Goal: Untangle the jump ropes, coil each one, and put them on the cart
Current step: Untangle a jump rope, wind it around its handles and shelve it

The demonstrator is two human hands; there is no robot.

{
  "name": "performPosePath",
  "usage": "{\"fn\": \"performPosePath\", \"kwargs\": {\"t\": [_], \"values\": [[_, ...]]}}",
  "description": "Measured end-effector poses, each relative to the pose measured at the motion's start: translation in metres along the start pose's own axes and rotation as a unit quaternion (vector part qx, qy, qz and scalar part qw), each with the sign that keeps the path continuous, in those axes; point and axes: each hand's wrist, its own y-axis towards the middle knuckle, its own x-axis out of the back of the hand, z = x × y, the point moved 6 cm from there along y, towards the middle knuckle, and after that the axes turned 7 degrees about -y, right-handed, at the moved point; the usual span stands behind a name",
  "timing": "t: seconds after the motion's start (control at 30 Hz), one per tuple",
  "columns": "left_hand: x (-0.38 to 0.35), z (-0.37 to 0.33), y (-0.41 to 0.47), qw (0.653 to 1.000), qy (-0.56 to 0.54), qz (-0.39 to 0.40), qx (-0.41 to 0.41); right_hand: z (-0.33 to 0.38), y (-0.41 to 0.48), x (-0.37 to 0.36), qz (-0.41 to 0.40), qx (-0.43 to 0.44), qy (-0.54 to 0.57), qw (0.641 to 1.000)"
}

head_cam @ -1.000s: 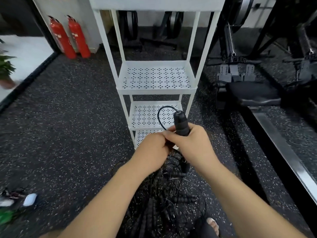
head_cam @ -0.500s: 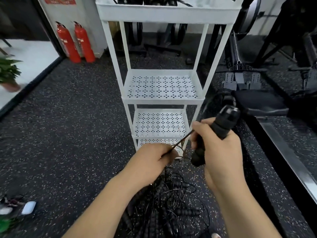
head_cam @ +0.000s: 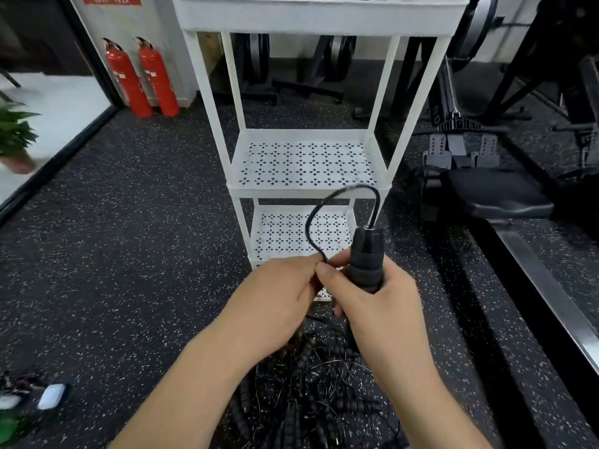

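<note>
Black handle now upright in the grip of right hand; left hand pinches cord.

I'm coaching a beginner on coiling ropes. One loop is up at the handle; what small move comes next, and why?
Probably slide the left hand down the cord and lift a second loop to the handle in the right hand: only one short loop exists, and the tangle lies on the floor.

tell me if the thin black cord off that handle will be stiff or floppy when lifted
Probably springy, not limp: the cord holds a smooth arch above the handle. Likely light, being so thin. It may snag, given the tangled pile on the floor beneath.
</note>
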Motion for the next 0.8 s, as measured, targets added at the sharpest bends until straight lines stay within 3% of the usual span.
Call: {"fn": "performPosePath", "kwargs": {"t": [0.23, 0.53, 0.8], "values": [[-0.005, 0.006, -0.009, 1.000, -0.017, 0.026, 0.002, 0.007, -0.002, -0.008, -0.025, -0.002, 0.057, 0.998], [0.016, 0.028, -0.014, 0.989, -0.145, 0.014, 0.023, 0.034, 0.014, 0.042, -0.072, -0.001, 0.267, 0.961], [0.022, 0.012, -0.011, 0.989, -0.142, -0.034, -0.020, 0.004, 0.004, 0.000, 0.036, -0.073, 0.166, 0.983]]}}
